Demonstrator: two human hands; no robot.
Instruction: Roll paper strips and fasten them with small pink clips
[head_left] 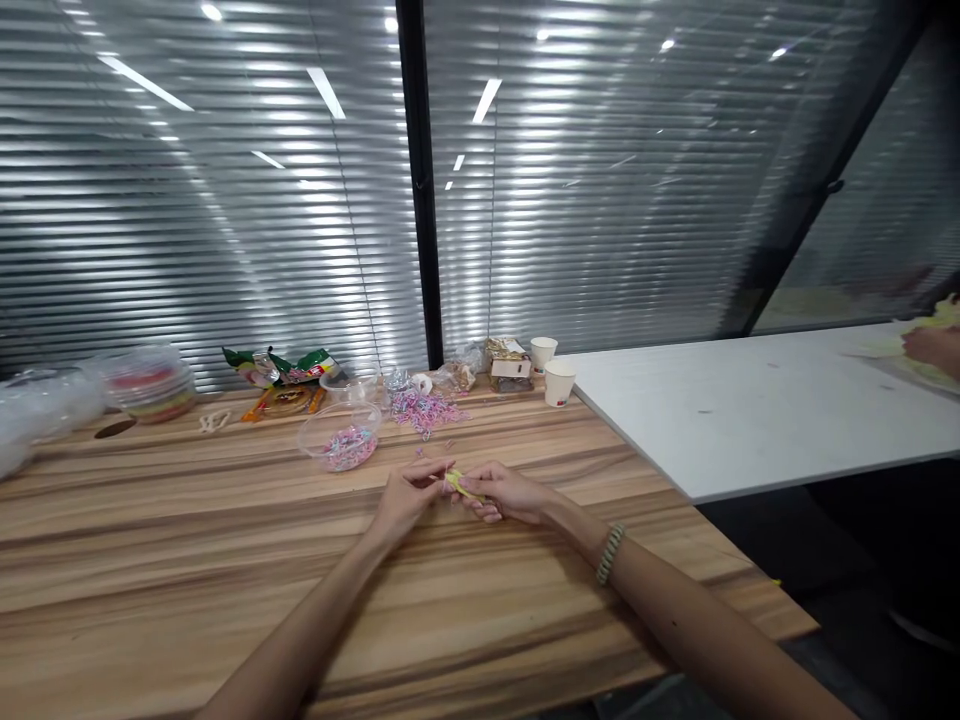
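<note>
Above the wooden table, my two hands meet around a small soft yellow piece point(456, 482), whose exact kind I cannot make out. My right hand point(506, 493) is closed on it, with the thumb pressed along its top. At its left end my left hand point(411, 497) pinches what looks like a thin pink strand. Just beyond the hands, a clear plastic bowl point(309, 436) lies tilted, holding small pink, purple and blue bits. A loose pile of the same bits point(424, 408) is spread on the table to its right.
Two paper cups point(559, 384) and a small box point(510, 362) stand at the back. Green snack packets point(304, 368), stacked clear tubs point(148, 382) and plastic bags point(45, 410) line the back left. A white table point(765, 410) adjoins at right, with another person's hand point(934, 345) over it.
</note>
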